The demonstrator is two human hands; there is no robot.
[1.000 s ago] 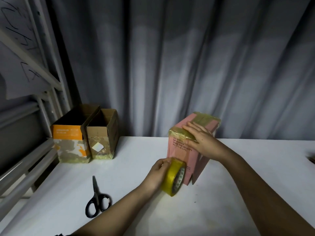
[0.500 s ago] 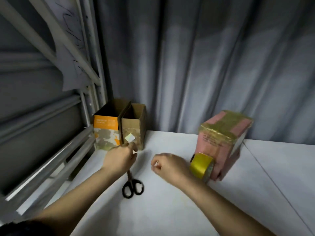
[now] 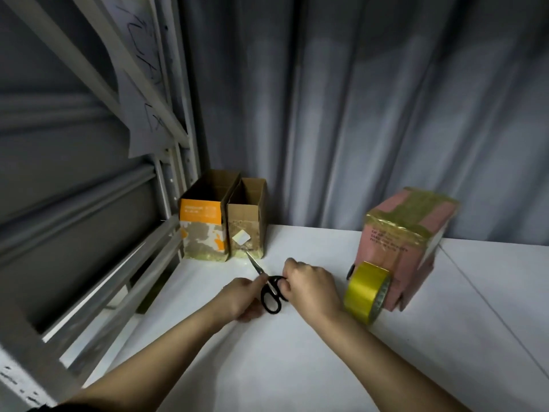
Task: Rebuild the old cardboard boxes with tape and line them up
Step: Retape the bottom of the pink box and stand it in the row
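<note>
Black-handled scissors (image 3: pixel 269 285) lie between the two hands above the white table (image 3: pixel 297 367), long axis running from the handle loops at near right to the closed blades at far left, the tip directed toward the base of the small brown box (image 3: pixel 246 233). The left hand (image 3: pixel 240 298) grips the scissors at the junction of blades and handles, fingers curled; the right hand (image 3: pixel 312 288) holds the handle loops, fingers curled over them. Whether the scissors touch the table cannot be told. The pink cardboard box (image 3: pixel 401 251) stands upright at right, its top and upper edges covered with yellowish tape, dark print on its near face. A roll of yellow tape (image 3: pixel 367 291) stands on edge, touching the lower near face of the pink box and just beside the right wrist. At far left, an orange-and-white box (image 3: pixel 202 230) with an open top stands side by side with the brown box, also open-topped and bearing a white square label; both sit against a grey curtain (image 3: pixel 356 114) and next to a metal rack (image 3: pixel 118 203).
</note>
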